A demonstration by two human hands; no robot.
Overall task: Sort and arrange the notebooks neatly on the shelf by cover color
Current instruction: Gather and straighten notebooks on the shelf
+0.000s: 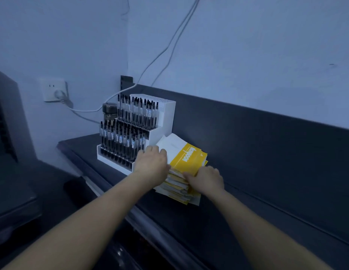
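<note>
Two hands are flanking the notebook stack [189, 162] on the shelf [257, 182]: left hand [152, 162] gripping at 9 o'clock, right hand [205, 179] pinching at 5, fingers [163, 152] curling onto the covers. The stack is running roughly 12-to-6.

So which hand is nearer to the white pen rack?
Left. The left hand holds the notebooks beside the pen rack; the right hand holds their other edge, farther away.

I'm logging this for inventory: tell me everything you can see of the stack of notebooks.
The stack of notebooks lies flat on the dark shelf, close beside the white pen rack. Thin paper covers, yellow and white; the top one bears dark lettering. Its edges are uneven, not squared. The left hand holds its left side, the right hand its near edge.
</note>
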